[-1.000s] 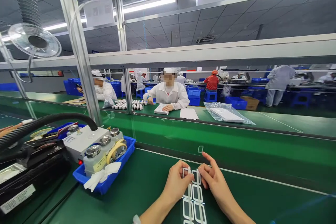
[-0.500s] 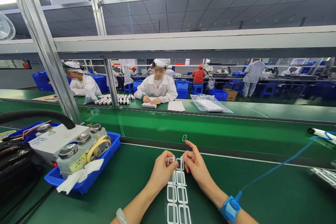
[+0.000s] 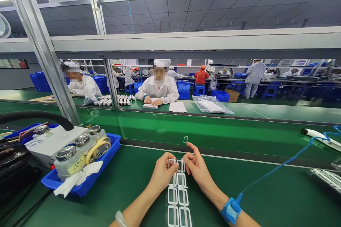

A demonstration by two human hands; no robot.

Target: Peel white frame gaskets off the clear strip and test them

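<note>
A clear strip of white rectangular frame-shaped stickers point(image 3: 183, 197) runs toward me over the green work surface, its frames in two columns. My left hand point(image 3: 163, 171) pinches the far left corner of this strip between thumb and fingers. At the far right edge, my right hand point(image 3: 197, 168) has its thumb and curled fingers closed on the strip, while its index finger points up and away. A single small frame sticker point(image 3: 185, 139) shows at that fingertip, seemingly stuck to it. A blue wrist strap point(image 3: 231, 210) with a cord is on my right wrist.
To the left, a blue tray point(image 3: 112, 154) holds metal-capped bottles point(image 3: 66, 163), yellow tape point(image 3: 96, 149) and a white box point(image 3: 57, 141). A white pen-shaped tool point(image 3: 321, 138) lies right. Across the green divider, a person in white point(image 3: 158, 88) works at the opposite bench.
The view has shifted slightly, so everything sits a little further left. Both hands keep the same pose at the strip, and the small frame stays at my right index fingertip.
</note>
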